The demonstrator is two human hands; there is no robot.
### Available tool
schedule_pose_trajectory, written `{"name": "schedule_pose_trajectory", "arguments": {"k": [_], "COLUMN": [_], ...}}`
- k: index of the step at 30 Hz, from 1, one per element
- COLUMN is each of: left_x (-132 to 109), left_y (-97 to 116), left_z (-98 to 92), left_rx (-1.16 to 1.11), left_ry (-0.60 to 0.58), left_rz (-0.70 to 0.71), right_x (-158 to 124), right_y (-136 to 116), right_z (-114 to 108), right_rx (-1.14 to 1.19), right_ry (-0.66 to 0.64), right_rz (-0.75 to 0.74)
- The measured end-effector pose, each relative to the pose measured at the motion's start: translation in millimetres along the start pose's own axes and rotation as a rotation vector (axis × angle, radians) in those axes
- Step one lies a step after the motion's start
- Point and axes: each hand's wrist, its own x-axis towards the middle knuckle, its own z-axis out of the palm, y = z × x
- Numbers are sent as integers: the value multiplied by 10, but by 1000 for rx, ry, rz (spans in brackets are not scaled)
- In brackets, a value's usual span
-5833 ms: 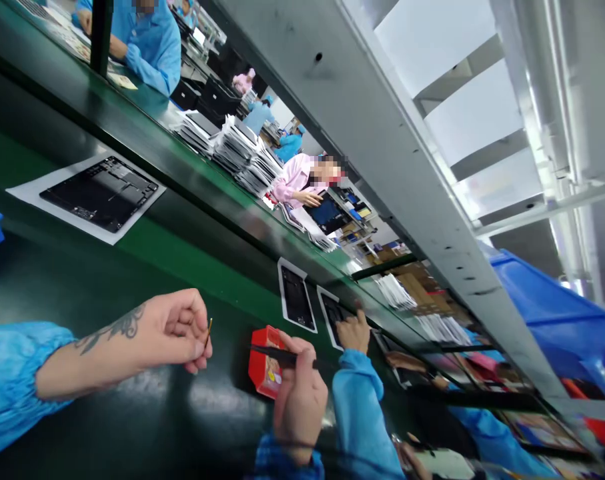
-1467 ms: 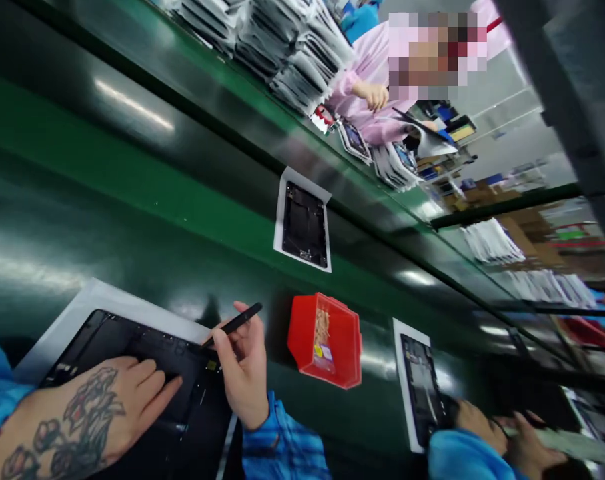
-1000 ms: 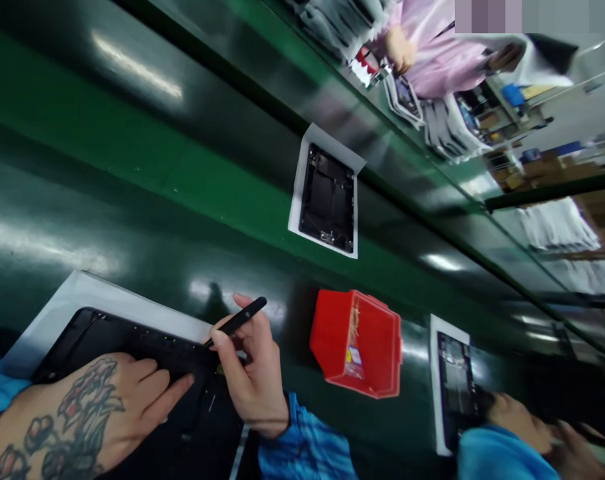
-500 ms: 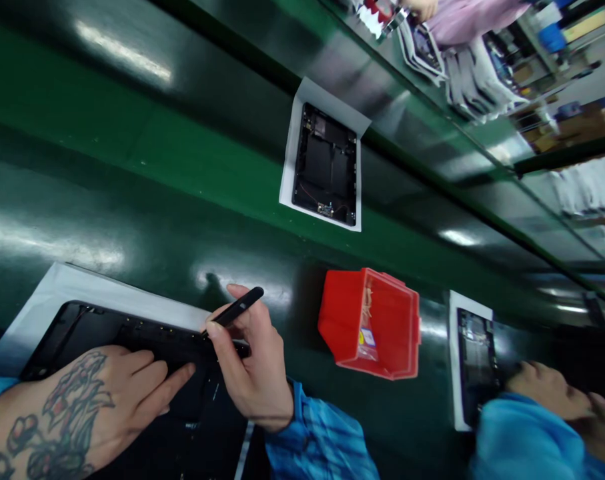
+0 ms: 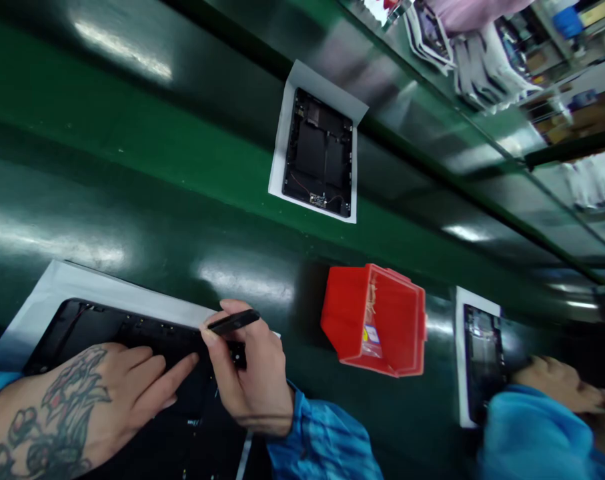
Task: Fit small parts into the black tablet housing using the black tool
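My left hand [image 5: 107,400], with a tattoo on its back, lies across a dark tablet housing [image 5: 192,400]. Its fingers are partly bent, and the index finger reaches along the inside of the housing. My right hand [image 5: 255,373] pinches a slim black tool [image 5: 235,321], shaped like tweezers, between thumb and fingers over the housing's upper edge. Its tip is hidden by the fingers. Under the housing lies a white sheet [image 5: 127,288], which sticks out along the far side.
A red bin [image 5: 349,313] with small items inside stands right of my hands. Another open tablet housing [image 5: 319,157] rests on a white sheet on the green strip ahead. At right, a co-worker's hand [image 5: 557,383] is beside a further tablet [image 5: 482,353]. Stacked white-wrapped pieces [image 5: 492,67] fill the far bench.
The black tool has tilted flatter and my right hand's fingers have closed further around it. The tablet on the green strip has shifted left relative to the red bin. My left hand has barely moved.
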Motion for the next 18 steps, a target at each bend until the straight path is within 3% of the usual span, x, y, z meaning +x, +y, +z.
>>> {"name": "schedule_pose_trajectory", "arguments": {"k": [11, 15, 18], "left_x": [26, -11, -21], "left_y": [29, 85, 127], "left_z": [26, 65, 85], "left_rx": [74, 113, 189], "left_ry": [-3, -108, -154], "left_rz": [-67, -64, -68], "right_x": [7, 22, 12], "right_y": [-2, -34, -71], "right_z": [-11, -53, -75], "right_rx": [-154, -107, -58], "right_ry": [21, -40, 22], "right_rz": [-51, 18, 35]}}
